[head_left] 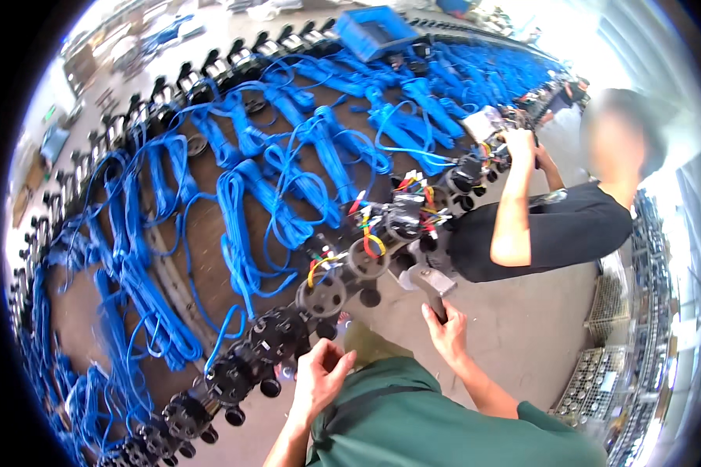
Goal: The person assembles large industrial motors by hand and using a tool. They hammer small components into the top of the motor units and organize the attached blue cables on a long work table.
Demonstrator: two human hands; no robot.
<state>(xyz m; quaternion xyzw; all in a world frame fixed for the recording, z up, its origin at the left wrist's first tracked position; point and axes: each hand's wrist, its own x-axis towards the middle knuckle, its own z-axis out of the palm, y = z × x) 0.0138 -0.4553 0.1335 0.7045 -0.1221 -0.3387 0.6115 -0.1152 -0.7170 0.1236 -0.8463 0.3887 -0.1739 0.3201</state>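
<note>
Blue cable bundles (241,210) are spread in coils across a long brown workbench (210,226), with a row of black round pump units (276,335) lined up along its near edge. The right hand (446,333) is closed around the dark handle of a grey metal hammer (427,282), whose head is held just beside the pump units at the bench edge. The left hand (321,375) is seen curled, fingers bent inward, close to the nearest pump units; whether anything is pinched in it cannot be told. Short wires in red, yellow and white (370,233) are seen rising from the units further along. A green top is worn by the person. To the right, a co-worker in a black shirt (553,233) is stood at the same bench, with a hand (519,144) raised to a unit there. A blue plastic crate (375,31) is set at the far end.
</note>
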